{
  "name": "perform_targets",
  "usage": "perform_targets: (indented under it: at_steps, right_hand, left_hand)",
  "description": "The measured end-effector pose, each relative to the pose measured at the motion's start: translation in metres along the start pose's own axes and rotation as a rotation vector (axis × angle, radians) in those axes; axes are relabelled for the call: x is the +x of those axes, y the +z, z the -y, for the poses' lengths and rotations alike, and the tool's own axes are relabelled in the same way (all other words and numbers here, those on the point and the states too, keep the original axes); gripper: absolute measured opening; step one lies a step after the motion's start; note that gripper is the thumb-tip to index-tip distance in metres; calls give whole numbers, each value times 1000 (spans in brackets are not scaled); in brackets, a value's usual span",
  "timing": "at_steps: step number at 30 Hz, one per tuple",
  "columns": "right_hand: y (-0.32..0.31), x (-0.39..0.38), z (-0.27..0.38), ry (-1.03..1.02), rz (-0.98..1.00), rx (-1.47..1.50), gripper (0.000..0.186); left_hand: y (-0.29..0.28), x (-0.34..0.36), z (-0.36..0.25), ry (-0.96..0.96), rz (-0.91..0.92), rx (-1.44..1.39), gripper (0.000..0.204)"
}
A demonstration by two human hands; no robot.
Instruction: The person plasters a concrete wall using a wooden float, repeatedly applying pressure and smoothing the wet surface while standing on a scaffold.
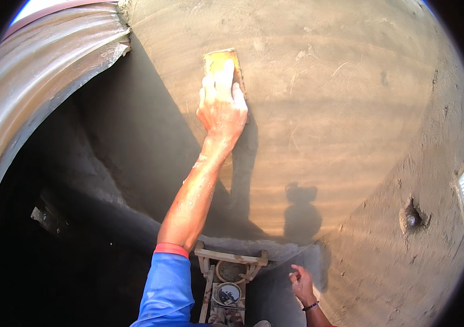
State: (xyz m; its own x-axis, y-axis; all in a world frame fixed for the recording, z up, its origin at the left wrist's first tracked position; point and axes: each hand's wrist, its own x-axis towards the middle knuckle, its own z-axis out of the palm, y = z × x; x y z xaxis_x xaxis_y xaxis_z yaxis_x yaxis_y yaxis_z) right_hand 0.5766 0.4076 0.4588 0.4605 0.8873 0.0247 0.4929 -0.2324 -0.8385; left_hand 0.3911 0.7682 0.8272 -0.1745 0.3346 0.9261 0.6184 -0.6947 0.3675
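Note:
My left hand [222, 106], its arm stretched up and forward in a blue sleeve, is closed on a yellow plastering float [222, 56]. The float lies against the damp, grey-brown plastered wall [324, 109], and my palm hides most of its grip side. Faint curved marks show on the plaster to its right. Down at the lower right, my right hand [302, 284] hangs in front of the wall's foot, with a dark bracelet at the wrist. Its fingers are loosely bent and apart, with nothing seen in them.
Below stands a wooden trestle [232, 257] with a mortar-filled bucket [231, 271] and another bucket [227, 294] holding something pale; feet show beside it. A corrugated sheet [52, 71] curves along the upper left. The right-hand wall has a rough hole [412, 217].

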Motion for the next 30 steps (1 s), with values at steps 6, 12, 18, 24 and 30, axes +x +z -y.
perform_targets:
  at_steps: [6,12,18,24,30]
  right_hand:
    - [12,6,3,42,41,-39,31]
    - [2,5,25,-1,47,2,31]
    - [2,7,13,-12,55,-38,31]
    - [-23,6,8,107,-9,79,33]
    - [-11,9,17,-5,42,-45,32]
  left_hand:
    - [21,-90,-17,232,231,84,55]
    - [11,-23,-22,163,134,96,56]
    - [31,-101,-13,352,249,120,65]
    - [20,-17,-39,239,80,79,68]
    - [22,-101,4,267,295,121,64]
